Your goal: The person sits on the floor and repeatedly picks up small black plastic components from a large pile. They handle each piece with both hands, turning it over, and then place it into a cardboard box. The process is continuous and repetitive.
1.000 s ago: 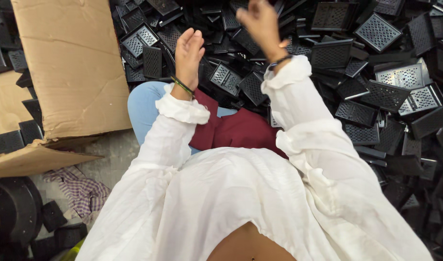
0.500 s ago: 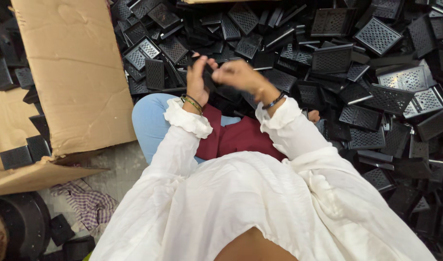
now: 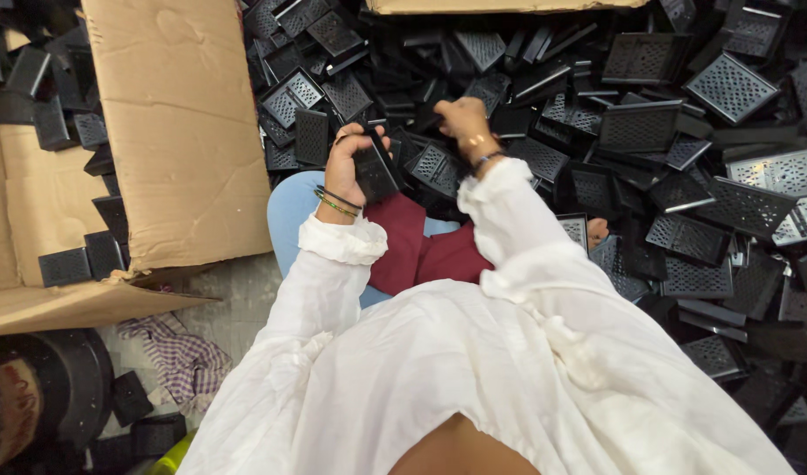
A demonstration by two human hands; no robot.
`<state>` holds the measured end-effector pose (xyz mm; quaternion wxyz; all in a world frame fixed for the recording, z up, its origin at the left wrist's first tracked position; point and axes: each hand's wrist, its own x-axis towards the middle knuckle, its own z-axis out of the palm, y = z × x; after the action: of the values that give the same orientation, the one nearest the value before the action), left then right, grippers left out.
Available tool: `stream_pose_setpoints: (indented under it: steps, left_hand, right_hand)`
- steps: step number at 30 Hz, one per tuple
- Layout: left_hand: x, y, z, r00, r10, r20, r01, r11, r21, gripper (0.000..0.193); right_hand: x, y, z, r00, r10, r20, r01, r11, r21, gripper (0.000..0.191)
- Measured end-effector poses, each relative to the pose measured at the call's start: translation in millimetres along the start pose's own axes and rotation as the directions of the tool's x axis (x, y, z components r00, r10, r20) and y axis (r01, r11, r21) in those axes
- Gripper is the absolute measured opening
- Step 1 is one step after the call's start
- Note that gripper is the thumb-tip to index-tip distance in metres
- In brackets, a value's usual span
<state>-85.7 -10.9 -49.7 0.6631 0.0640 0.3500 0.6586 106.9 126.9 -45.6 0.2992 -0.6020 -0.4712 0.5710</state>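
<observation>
- Left hand (image 3: 351,167) is now holding one black grille piece (image 3: 374,171) upright above the lap; half a second ago both hands were meeting on it.
- Right hand (image 3: 463,119) is moving away and reaching down into the pile of black parts (image 3: 650,132); its fingers are curled, but I cannot tell whether they are gripping anything.
- These parts are looking like hard plastic, flat and rectangular, with a perforated mesh.
- Cardboard box (image 3: 170,132), matte and creased, is lying to the left.
</observation>
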Motion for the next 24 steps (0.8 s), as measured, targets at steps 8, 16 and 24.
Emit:
stream_pose_setpoints:
  steps: [8,16,24]
  left_hand:
    - [21.2,-57.3,43.2,0.961,-0.234,0.148,0.143,0.877,0.459,0.036]
    - [15.8,-89.5,77.4,0.978,0.112,0.174,-0.191,0.805,0.561,0.041]
    - [-2.6,-50.2,90.8,0.996,0.026,0.085,-0.043,0.979,0.2,0.081]
  right_hand:
    - [-110.9,7.2,-85.4,0.946,-0.112,0.305,-0.025,0.91,0.413,0.045]
    - [-148.0,-4.1,-73.3,0.688,-0.726,0.016,0.645,0.601,-0.472,0.067]
    - [-170.0,8.3,-57.4,0.878,-0.446,0.173,0.398,0.882,0.253,0.055]
